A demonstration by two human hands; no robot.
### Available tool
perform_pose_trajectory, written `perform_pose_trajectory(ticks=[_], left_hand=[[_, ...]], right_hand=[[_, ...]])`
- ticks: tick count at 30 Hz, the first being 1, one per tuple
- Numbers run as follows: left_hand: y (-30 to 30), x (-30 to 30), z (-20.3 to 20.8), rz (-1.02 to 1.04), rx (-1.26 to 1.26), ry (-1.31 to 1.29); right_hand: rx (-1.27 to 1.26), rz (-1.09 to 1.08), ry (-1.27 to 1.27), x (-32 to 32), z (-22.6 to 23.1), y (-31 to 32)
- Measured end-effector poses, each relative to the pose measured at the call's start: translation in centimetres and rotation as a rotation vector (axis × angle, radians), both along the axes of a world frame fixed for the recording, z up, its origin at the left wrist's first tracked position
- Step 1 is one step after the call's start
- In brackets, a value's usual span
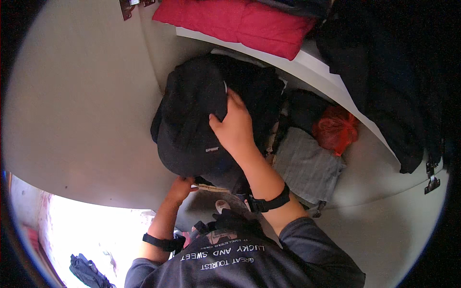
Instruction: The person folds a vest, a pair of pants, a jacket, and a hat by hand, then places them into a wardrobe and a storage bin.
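A folded black garment with a small pale label lies on top of a pile of dark clothes on the lower cabinet shelf. Its near edge is rounded, and the dark folds blend together. My right hand reaches over the pile and is closed on an edge of the black garment, thumb on the cloth and fingertips partly hidden in the fold. At the near left edge of the same garment, my left hand grips from below, with its fingertips partly hidden. Both my wrists wear black bands.
To the right of the pile lie folded grey jeans and a red plastic bag. A red folded cloth overhangs the white upper shelf. Dark clothing hangs at right. Pale cabinet doors stand open on both sides.
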State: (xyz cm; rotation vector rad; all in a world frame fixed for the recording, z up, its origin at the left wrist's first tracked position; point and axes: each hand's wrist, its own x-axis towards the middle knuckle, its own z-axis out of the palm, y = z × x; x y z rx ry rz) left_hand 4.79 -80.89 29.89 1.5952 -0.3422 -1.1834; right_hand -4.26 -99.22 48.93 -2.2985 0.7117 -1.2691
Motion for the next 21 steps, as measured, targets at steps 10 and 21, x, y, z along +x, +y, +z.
perform_pose_trajectory(ticks=[10,21], left_hand=[[1.0,0.5,-3.2,-0.162,0.019,-0.173],[0.6,-0.6,-1.7,-0.078,-0.129,-0.305]], right_hand=[[0.336,0.309,-0.068,-0.7,-1.1,0.6],[0.909,-0.085,-0.59,-19.3,0.4,-2.0]])
